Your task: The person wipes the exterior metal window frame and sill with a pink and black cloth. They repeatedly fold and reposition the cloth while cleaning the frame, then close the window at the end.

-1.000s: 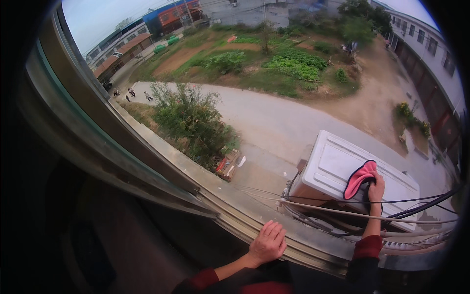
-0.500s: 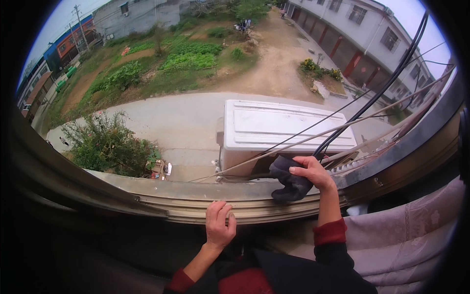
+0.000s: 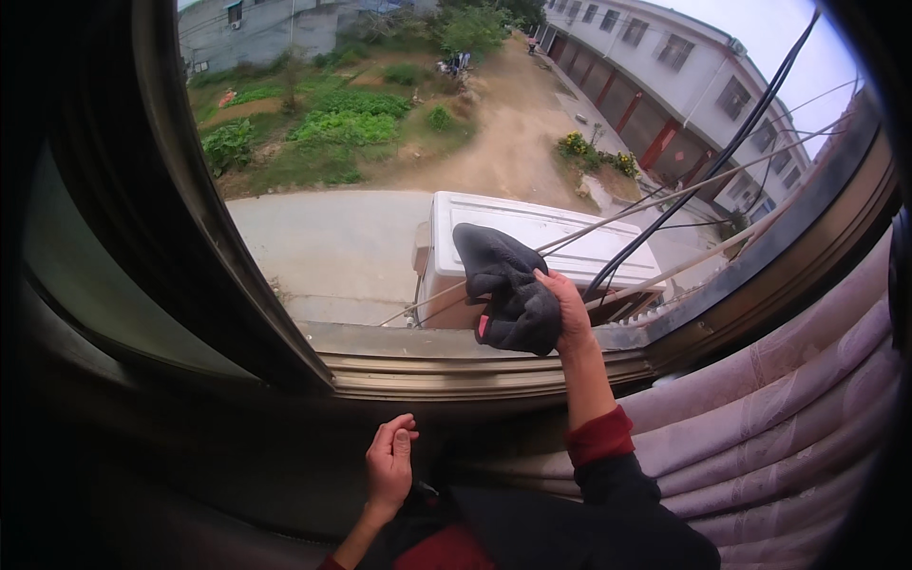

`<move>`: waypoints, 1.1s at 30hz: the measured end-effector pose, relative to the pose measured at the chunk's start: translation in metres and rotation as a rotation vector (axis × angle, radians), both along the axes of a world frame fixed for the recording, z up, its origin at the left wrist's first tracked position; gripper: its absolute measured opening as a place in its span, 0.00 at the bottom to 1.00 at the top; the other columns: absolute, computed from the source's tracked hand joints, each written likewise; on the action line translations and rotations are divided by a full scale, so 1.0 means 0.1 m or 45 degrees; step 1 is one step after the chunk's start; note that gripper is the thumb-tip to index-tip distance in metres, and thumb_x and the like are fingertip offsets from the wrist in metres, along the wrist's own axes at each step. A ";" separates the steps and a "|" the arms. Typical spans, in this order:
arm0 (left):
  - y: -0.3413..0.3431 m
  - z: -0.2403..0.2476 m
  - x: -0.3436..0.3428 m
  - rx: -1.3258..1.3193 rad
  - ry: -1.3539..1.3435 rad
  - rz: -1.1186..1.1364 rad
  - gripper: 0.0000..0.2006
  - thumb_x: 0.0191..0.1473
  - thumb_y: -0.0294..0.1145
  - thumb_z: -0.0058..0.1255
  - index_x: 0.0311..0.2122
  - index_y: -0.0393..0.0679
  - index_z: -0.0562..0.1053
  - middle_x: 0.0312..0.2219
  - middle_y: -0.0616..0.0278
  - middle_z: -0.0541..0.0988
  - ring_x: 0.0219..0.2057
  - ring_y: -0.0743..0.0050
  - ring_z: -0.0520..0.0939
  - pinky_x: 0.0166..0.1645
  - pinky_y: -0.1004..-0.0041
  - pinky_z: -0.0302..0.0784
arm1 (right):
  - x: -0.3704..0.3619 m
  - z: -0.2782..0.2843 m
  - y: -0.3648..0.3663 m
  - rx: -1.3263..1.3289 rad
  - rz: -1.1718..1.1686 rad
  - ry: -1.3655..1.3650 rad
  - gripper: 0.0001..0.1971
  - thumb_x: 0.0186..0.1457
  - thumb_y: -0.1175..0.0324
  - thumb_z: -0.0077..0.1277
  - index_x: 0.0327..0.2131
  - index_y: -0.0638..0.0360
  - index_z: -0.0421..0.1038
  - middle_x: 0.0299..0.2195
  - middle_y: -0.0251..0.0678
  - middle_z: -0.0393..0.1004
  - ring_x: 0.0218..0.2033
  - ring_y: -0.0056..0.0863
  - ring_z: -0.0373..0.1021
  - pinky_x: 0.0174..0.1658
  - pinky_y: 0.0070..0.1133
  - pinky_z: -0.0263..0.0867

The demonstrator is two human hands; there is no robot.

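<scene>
My right hand point(image 3: 566, 309) is closed on the right edge of a dark grey cloth point(image 3: 513, 296), thumb on top. The cloth is bunched and hangs over the outer sill of an open window, with a small red patch point(image 3: 484, 326) at its lower left. Below it runs the window's metal track point(image 3: 427, 377). My left hand point(image 3: 388, 465) is on the near side of the track, apart from it. Its fingers are loosely curled together, and nothing shows in them.
A window sash frame point(image 3: 204, 190) stands at the left. Outside the sill is a white box-shaped outdoor unit point(image 3: 451, 237), with black cables point(image 3: 712, 171) and thin lines slanting past it. A pale pink curtain point(image 3: 760, 408) hangs in folds at the right.
My right hand has lifted the cloth off the sill and moved it up and left, spreading it more. My left hand has come off the track toward me. The view has shifted.
</scene>
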State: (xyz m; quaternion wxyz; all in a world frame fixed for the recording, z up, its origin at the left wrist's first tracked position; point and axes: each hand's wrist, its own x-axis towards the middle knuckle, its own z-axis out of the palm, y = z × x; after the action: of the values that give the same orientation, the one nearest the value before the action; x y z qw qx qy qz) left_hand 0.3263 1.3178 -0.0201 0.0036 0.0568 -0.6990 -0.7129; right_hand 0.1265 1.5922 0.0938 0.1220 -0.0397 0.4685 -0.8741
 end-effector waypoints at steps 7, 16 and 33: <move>-0.09 0.20 0.10 1.458 -0.025 -0.137 0.39 0.60 0.61 0.50 0.67 0.46 0.58 0.59 0.51 0.69 0.60 0.59 0.71 0.61 0.58 0.71 | 1.20 -0.07 -1.18 0.801 0.633 0.650 0.22 0.61 0.65 0.54 0.57 0.64 0.68 0.43 0.40 0.78 0.43 0.32 0.75 0.49 0.29 0.69; -0.83 -0.24 1.03 1.072 -0.194 0.590 0.21 0.56 0.34 0.62 0.53 0.40 0.73 0.46 0.63 0.78 0.47 0.69 0.79 0.54 0.68 0.75 | 0.81 0.10 -2.24 1.003 -0.132 1.137 0.29 0.58 0.64 0.61 0.60 0.60 0.64 0.53 0.41 0.73 0.51 0.28 0.70 0.51 0.26 0.67; -0.57 -0.19 1.49 0.914 -0.146 0.802 0.23 0.56 0.37 0.62 0.55 0.40 0.72 0.48 0.63 0.78 0.48 0.70 0.79 0.55 0.68 0.75 | 0.48 0.06 -2.06 0.749 0.076 1.045 0.17 0.57 0.71 0.58 0.49 0.64 0.72 0.39 0.40 0.79 0.41 0.25 0.74 0.48 0.25 0.70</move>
State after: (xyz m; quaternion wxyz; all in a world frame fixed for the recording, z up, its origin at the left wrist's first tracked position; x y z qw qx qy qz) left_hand 0.4756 1.2606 -0.0395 0.1612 0.3027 -0.3563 -0.8692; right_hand 0.1750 1.3858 0.0995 -0.0413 -0.3574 0.7028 -0.6136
